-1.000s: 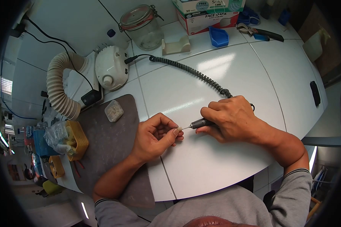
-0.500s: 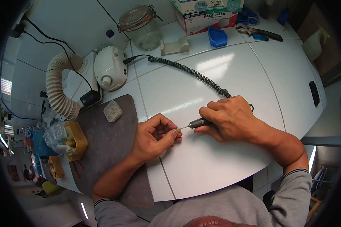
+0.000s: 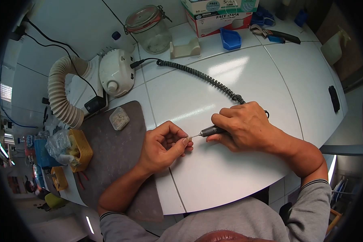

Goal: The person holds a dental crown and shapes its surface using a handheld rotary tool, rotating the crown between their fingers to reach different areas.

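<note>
Here — handpiece [image 3: 212,131] between hands [image 3: 160,150] [image 3: 249,128]

My one view looks from my head, forward and steeply down, over my grey cloth shirt [image 3: 238,218] at the bottom edge to the glossy white tiled surface [image 3: 226,177], my bare fingers [image 3: 177,148] near mid-frame.
</note>
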{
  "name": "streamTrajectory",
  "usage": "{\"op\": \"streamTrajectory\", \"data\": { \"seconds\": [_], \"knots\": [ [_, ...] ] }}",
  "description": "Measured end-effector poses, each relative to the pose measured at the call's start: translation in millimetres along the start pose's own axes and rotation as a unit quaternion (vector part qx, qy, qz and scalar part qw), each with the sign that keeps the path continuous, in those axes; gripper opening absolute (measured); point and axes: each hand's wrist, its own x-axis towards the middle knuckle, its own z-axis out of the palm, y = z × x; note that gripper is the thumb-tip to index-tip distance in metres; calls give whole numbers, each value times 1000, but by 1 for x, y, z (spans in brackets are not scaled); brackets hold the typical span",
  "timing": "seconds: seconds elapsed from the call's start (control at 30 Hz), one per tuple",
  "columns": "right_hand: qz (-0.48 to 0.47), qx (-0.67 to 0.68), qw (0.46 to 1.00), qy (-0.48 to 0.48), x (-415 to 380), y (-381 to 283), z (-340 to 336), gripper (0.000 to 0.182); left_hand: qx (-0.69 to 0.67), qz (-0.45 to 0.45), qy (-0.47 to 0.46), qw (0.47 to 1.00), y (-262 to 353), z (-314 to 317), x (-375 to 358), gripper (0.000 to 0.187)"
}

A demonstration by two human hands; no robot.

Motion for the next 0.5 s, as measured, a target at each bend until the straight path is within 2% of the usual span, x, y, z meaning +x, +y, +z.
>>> {"op": "streamTrajectory", "data": {
  "seconds": [0.5],
  "knots": [
    [2, -7, 1000, -6, 0, -1, 0, 50, 3, -4, 1, 1000, -1, 0, 1, 8]
  ]
}}
